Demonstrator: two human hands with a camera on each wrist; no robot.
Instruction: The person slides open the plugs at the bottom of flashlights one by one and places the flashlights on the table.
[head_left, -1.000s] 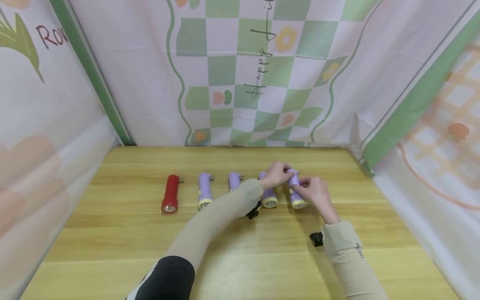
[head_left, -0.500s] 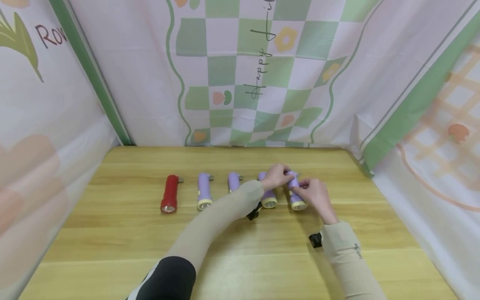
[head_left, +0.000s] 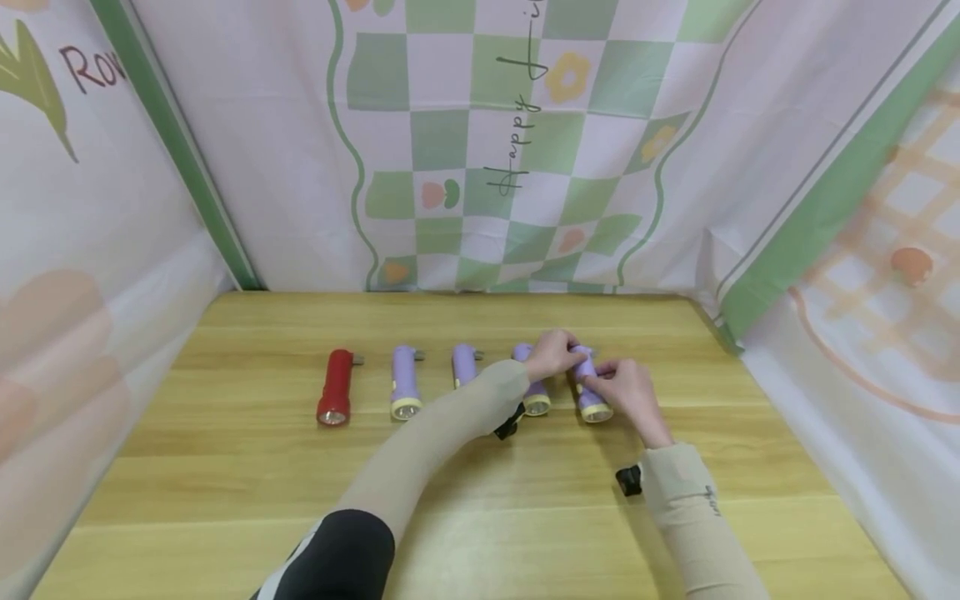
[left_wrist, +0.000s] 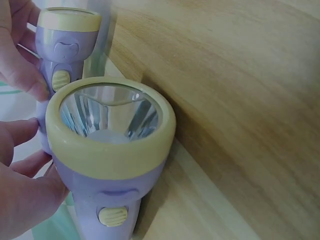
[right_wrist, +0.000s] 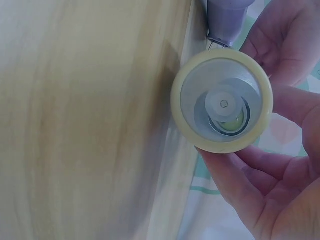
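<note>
At the right end of a row on the table, a purple flashlight (head_left: 587, 383) with a pale yellow head lies lens toward me. My left hand (head_left: 552, 353) reaches across from the left and pinches its tail end. From the right side, my right hand (head_left: 630, 392) holds its body between thumb and fingers. In the right wrist view the lens (right_wrist: 222, 102) faces the camera, hiding most of the body. Just left of it lies another purple flashlight (head_left: 536, 398), partly covered by my left hand; its yellow rim (left_wrist: 115, 162) looms large in the left wrist view.
Further left lie a purple flashlight (head_left: 464, 363) partly behind my left sleeve, another purple flashlight (head_left: 405, 379) and a red flashlight (head_left: 335, 387). A printed curtain (head_left: 300, 167) hangs along the table's (head_left: 225, 483) back edge and both sides.
The held flashlight has slid slightly toward me, with both hands still on it. The whole head view has shifted a little; the other flashlights stay in place.
</note>
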